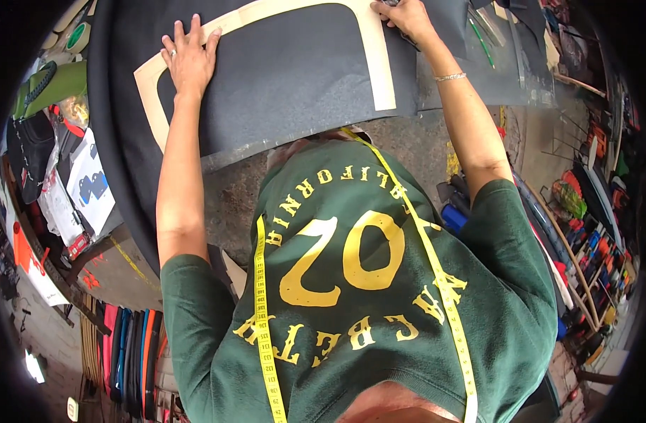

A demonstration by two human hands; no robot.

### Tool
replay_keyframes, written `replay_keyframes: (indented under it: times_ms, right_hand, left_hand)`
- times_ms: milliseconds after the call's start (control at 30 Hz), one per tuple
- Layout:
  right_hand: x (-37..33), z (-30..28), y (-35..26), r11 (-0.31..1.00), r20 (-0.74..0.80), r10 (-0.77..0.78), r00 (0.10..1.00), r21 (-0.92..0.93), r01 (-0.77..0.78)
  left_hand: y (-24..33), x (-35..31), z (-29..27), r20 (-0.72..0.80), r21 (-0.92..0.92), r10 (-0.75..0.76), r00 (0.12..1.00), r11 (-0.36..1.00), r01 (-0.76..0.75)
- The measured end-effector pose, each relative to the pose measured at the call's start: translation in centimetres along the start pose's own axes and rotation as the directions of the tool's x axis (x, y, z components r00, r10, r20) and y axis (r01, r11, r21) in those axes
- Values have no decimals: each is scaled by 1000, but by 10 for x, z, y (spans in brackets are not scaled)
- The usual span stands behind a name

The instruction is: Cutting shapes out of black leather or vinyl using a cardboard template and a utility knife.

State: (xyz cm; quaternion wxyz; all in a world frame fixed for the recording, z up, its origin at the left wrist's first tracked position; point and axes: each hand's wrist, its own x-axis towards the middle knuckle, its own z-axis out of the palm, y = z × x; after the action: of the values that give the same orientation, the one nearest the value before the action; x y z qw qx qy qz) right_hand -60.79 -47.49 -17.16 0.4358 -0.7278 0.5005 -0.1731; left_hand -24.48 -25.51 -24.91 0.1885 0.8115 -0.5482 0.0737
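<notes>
Head view: two hands (left (190, 56), right (405, 17)) on one cardboard template (383, 63).

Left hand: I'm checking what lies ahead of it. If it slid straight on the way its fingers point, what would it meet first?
The left hand lies flat on the cream template. Its fingers point up-frame, so it would probably cross onto the dark sheet beyond the strip, then leave the picture's top edge.

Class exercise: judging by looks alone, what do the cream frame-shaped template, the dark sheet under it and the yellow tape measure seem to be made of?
Template: probably card or thin board; flat, matt cream, cleanly cut edges.
Dark sheet: likely leather or synthetic sheet; fine grainy, dull grey surface.
Tape measure: soft coated fabric or vinyl; it drapes limply over the shoulders.
</notes>
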Motion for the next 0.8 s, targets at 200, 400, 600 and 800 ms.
replay_keyframes:
  times_ms: [200,400,600,800]
  right_hand:
    - [-6,12,-4,999,-10,23,1000,22,-23]
    - [-7,21,-13,1000,9,11,1000,27,-12]
    - [-8,24,-13,998,8,-30,1000,-63,30]
    - [-4,24,-19,956,8,-147,989,-256,144]
  left_hand:
    - [-10,17,-12,18,178,37,999,983,-39]
    - [-15,18,-8,-28,95,-132,991,986,134]
    - [-19,19,-6,196,213,-317,928,937,276]
    - [-25,20,6,148,249,-294,944,935,252]
